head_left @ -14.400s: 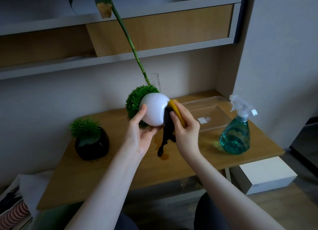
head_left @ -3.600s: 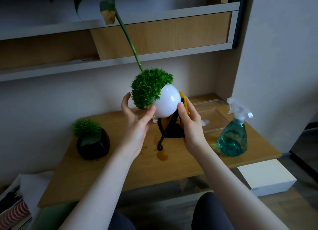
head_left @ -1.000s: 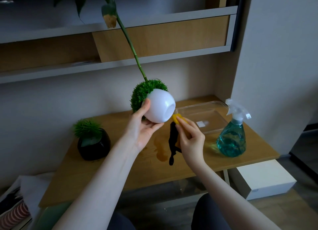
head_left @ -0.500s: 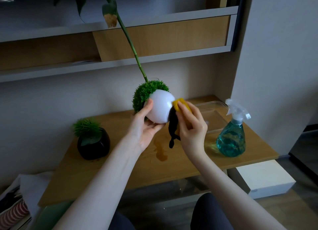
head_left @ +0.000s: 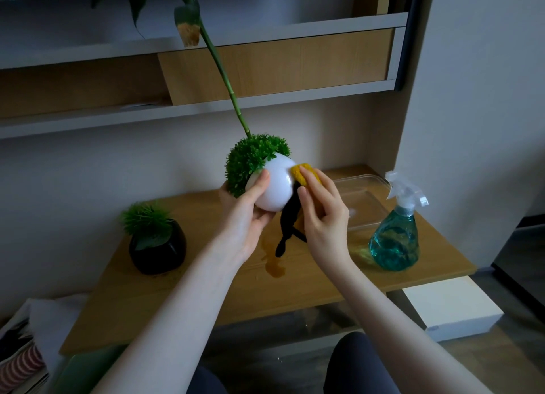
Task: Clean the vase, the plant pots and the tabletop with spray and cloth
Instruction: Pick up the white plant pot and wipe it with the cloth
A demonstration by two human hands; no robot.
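Note:
My left hand [head_left: 246, 216] holds a round white plant pot [head_left: 277, 187] with a green bushy plant tilted in the air above the wooden tabletop [head_left: 206, 287]. My right hand [head_left: 323, 216] grips a yellow cloth [head_left: 305, 172] with black hanging ends and presses it on the pot's right side. A black plant pot [head_left: 157, 246] with a green plant stands on the left of the table. A spray bottle [head_left: 396, 237] of teal liquid stands at the right. The vase is hidden behind the white pot; only its long green stem [head_left: 224, 81] shows.
A brownish puddle [head_left: 274, 268] lies on the tabletop under my hands. A clear plastic tray [head_left: 362, 199] sits at the back right. Shelves run along the wall above. A white box [head_left: 454, 305] stands on the floor at the right.
The cloth has slid up the pot's right side since half a second ago. My left hand has turned the pot a little, plant more upward.

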